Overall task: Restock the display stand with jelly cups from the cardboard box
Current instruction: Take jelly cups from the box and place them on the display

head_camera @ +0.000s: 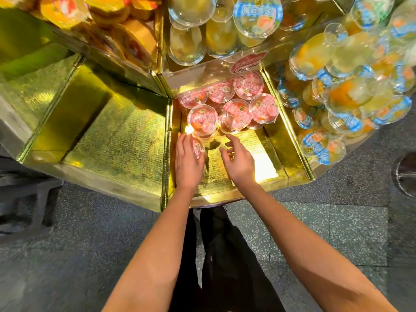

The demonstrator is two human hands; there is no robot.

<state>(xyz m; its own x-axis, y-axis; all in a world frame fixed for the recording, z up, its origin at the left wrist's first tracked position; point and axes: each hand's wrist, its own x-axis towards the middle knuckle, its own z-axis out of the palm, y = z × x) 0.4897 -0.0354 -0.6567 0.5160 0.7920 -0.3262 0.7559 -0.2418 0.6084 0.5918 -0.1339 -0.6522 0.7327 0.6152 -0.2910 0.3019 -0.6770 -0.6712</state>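
While the left hand (188, 162) lies over a jelly cup (198, 147) with a pink lid, fingers curved round its side and pointing to 12 o'clock, the right hand (239, 162) hovers just beside it at 3 o'clock, fingers loosely spread and holding nothing. Both hands are inside the middle compartment (216, 176) of the gold display stand (167, 140), above its ribbed gold floor. The held cup sits near the compartment's wall on the 9 o'clock side; the thumb on it is hidden.

At 12 o'clock from the hands, a cluster of pink-lidded cups (236, 113) fills the back of the same compartment, packed touching one another, lids facing up and forward. Above them a clear front panel carries a red label (246, 63).

At 9 o'clock lies a wider gold compartment (126, 140). At 2 o'clock, blue-lidded cups (344, 122) are heaped in the neighbouring section, many tipped on their sides. At 12 o'clock on the upper tier, pale yellow cups (191, 48) are piled, and at 11 o'clock are orange packs (67, 10), blurred.

Speckled grey floor (90, 244) spreads at 6 o'clock, with dark trousers (225, 255) between the forearms.
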